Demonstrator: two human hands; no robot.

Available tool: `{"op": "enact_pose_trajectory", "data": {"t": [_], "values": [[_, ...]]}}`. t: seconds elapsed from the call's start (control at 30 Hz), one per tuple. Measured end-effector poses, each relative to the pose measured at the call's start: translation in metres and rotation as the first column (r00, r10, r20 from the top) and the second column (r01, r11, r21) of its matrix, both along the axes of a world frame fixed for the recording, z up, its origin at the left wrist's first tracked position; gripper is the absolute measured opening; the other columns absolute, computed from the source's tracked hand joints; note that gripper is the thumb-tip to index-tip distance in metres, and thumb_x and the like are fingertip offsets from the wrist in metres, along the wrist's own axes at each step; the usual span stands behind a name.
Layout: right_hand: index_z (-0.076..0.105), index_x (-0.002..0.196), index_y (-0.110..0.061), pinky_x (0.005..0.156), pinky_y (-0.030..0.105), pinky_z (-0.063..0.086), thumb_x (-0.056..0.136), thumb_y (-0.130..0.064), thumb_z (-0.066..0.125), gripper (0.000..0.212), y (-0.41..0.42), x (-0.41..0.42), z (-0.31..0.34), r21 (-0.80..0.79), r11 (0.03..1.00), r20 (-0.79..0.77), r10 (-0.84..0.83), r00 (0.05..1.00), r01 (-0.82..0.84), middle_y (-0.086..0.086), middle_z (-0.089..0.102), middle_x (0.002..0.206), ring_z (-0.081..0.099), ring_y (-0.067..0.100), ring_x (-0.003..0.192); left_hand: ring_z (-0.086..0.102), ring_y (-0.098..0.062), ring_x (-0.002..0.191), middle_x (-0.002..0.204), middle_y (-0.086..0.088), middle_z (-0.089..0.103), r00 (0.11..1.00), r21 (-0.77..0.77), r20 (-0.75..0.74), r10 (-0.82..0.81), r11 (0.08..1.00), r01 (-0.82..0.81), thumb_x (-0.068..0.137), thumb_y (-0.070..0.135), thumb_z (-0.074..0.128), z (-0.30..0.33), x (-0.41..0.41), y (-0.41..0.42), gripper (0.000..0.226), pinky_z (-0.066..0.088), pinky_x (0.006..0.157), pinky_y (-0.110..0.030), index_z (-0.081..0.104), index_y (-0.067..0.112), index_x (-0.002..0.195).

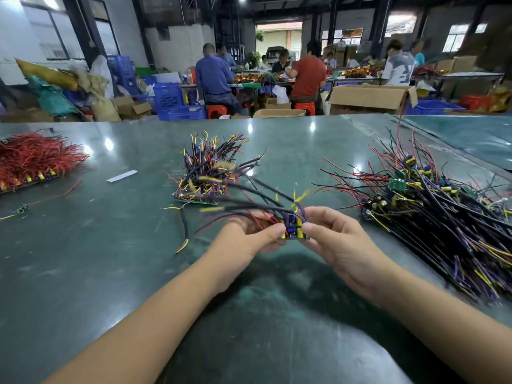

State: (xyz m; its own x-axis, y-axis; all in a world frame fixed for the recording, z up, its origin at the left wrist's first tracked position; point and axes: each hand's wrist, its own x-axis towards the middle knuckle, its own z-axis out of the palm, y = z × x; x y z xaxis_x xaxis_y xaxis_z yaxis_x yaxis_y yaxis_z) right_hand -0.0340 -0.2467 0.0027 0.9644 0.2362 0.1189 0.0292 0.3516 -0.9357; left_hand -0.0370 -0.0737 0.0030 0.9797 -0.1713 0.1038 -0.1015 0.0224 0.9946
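Left hand (249, 237), right hand (338, 240), fingers (273, 231) curled round apparent circuit board (292, 231)

green circuit board (294, 233), black, red, yellow, purple wires (249, 210)

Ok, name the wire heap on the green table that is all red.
The red wire heap at far left; the middle stack and right pile mix colours.

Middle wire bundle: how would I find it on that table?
On the green table, look just beyond the held board. The bundle sits between a red pile, left, and a sprawling pile, right; only its wires stand upright.
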Motion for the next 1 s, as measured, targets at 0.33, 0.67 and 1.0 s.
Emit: {"op": "enact_pose_trajectory", "data": {"t": [0.33, 0.67, 1.0], "values": [[0.071, 0.084, -0.010, 0.075, 0.022, 0.055, 0.072, -0.020, 0.067, 0.016, -0.003, -0.001, 0.002, -0.104, 0.989, -0.003, 0.100, 0.995, -0.100, 0.009, 0.072, 0.087, 0.065, 0.013, 0.079, 0.067, -0.017, 0.100, 0.107, -0.003, 0.072, 0.983, -0.119, -0.054, -0.177, 0.978, 0.170, 0.074, 0.023, 0.069, -0.002, -0.001, 0.006, 0.025, 0.053, 0.083, -0.024, 0.076, 0.021, 0.098], [0.076, 0.084, -0.010, 0.075, 0.024, 0.054, 0.073, -0.018, 0.067, 0.016, -0.008, 0.000, 0.001, -0.087, 0.981, 0.004, 0.176, 0.984, -0.175, 0.009, 0.074, 0.090, 0.068, 0.013, 0.082, 0.067, -0.013, 0.099, 0.104, 0.003, 0.072, 0.960, -0.165, -0.008, -0.281, 0.947, 0.276, 0.083, 0.014, 0.061, -0.003, 0.002, 0.010, 0.022, 0.053, 0.081, -0.024, 0.076, 0.024, 0.096], [0.076, 0.090, -0.010, 0.075, 0.023, 0.053, 0.077, -0.014, 0.063, 0.019, -0.008, 0.001, 0.000, -0.055, 0.973, 0.007, 0.224, 0.975, -0.223, 0.008, 0.074, 0.095, 0.068, 0.012, 0.088, 0.066, -0.017, 0.103, 0.112, -0.007, 0.070, 0.936, -0.193, -0.052, -0.348, 0.923, 0.332, 0.080, 0.012, 0.069, -0.008, 0.012, 0.018, 0.024, 0.053, 0.081, -0.026, 0.072, 0.011, 0.104]]}}
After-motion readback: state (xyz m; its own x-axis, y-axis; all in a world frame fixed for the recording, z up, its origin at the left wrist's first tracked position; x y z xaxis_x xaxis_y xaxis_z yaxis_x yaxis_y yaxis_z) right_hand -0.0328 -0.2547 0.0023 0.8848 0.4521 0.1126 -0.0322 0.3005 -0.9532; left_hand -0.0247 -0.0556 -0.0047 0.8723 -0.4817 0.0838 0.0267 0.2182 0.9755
